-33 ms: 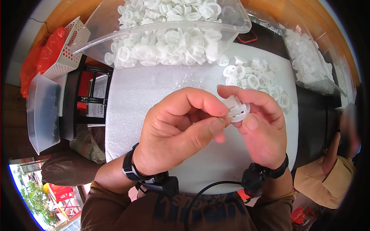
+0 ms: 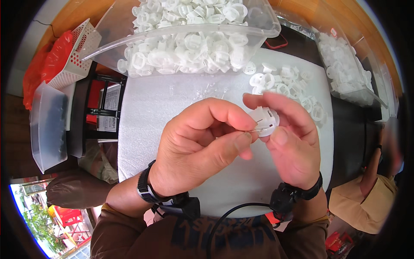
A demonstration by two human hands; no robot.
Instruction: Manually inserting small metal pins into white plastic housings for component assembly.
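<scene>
With our left hand (image 2: 200, 146) we are clamping fingers on a thin clear piece (image 2: 258, 129); with our right hand (image 2: 296, 144) we are gripping the white part (image 2: 267, 122), fingers around it, probably steadying it above the table (image 2: 140, 108); the tub (image 2: 181, 31) is crowding the far edge, loose parts (image 2: 293, 86) the right, leaving open room leftward

White fitting (image 2: 269, 122), one: plastic, round flange, slotted body, tilted, held in right hand (image 2: 297, 149). Pin (image 2: 260, 129), one: thin, pale, pinched in left hand (image 2: 200, 146), tip at fitting, contact unclear.
</scene>
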